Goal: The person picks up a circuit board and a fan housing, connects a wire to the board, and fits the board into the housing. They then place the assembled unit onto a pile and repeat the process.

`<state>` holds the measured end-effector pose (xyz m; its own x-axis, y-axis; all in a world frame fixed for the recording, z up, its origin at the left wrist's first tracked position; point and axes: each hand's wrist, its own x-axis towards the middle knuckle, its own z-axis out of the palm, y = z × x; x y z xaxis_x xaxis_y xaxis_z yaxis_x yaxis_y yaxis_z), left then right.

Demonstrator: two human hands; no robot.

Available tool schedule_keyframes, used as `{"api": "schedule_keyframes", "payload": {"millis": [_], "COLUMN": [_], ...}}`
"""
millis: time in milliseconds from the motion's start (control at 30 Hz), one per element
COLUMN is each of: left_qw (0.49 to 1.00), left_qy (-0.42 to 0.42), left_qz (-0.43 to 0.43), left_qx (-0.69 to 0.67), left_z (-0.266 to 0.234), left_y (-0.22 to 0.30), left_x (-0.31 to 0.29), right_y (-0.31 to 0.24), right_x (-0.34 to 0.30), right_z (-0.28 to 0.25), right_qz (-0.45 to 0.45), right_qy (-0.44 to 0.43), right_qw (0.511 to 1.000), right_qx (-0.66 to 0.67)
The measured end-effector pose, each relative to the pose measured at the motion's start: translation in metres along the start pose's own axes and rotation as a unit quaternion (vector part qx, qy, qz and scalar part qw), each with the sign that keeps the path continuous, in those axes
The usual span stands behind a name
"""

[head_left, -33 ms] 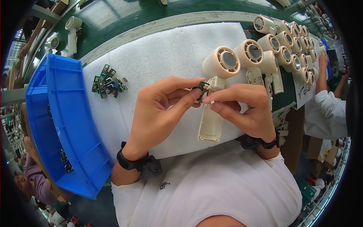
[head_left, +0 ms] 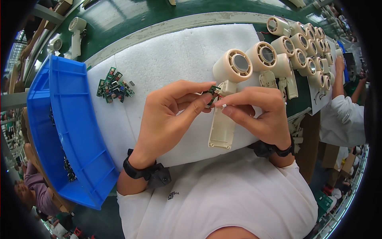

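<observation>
Head view, looking down: we see two bare hands meeting just right of the middle, above a white foam sheet [head_left: 179, 51] spread on a green table [head_left: 133, 16]. Our left hand [head_left: 169, 113] pinches a small green circuit board [head_left: 211, 95] between thumb and fingertips. Our right hand [head_left: 260, 109], its thumb and forefinger almost together, pinches what seems to be a tiny white plug [head_left: 224, 106]; a thin red wire shows just beside it, though where it ends is hidden. Below both hands, a cream handle shell [head_left: 222, 129] lies hollow side up on the foam, joined to a round fan head [head_left: 234, 65] above them. To the left sits a loose pile of similar boards [head_left: 114, 87], and beyond it a blue bin [head_left: 81, 127]; to the upper right, many more cream fans [head_left: 300, 49] crowd together. We judge the board to be light, stiff and fragile, best held by its edges, away from the raised parts. The plug is probably hard but fiddly, so we would grip its body and spare the wire. The shell looks rigid, smooth and perhaps slippery; its side walls seem the surest hold.
</observation>
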<state>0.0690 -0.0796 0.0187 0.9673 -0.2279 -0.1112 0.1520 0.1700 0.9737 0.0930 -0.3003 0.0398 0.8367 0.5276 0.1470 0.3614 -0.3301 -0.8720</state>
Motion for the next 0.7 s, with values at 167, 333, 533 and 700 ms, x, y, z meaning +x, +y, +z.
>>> {"api": "schedule_keyframes", "payload": {"millis": [167,333,533,700], "left_qw": [0.999,0.98,0.971,0.973], "left_qy": [-0.005,-0.006,0.033,0.045], "left_qz": [0.041,0.127,0.165,0.166], "left_qx": [0.022,0.154,0.168,0.151], "left_z": [0.0008,0.0016,0.0058,0.0065], "left_y": [-0.0065,-0.0078,-0.0091,-0.0081], "left_x": [-0.0006,-0.0009,-0.0002,-0.0003], "right_y": [0.001,-0.0002,-0.0079,-0.0033], "right_x": [0.0018,0.0044,0.0064,0.0067], "right_z": [0.0024,0.0025,-0.0035,-0.0042], "right_qz": [-0.009,-0.064,-0.005,0.014], "right_qy": [0.091,0.056,0.059,0.07], "right_qw": [0.987,0.982,0.993,0.995], "right_qx": [-0.134,-0.168,-0.101,-0.064]}}
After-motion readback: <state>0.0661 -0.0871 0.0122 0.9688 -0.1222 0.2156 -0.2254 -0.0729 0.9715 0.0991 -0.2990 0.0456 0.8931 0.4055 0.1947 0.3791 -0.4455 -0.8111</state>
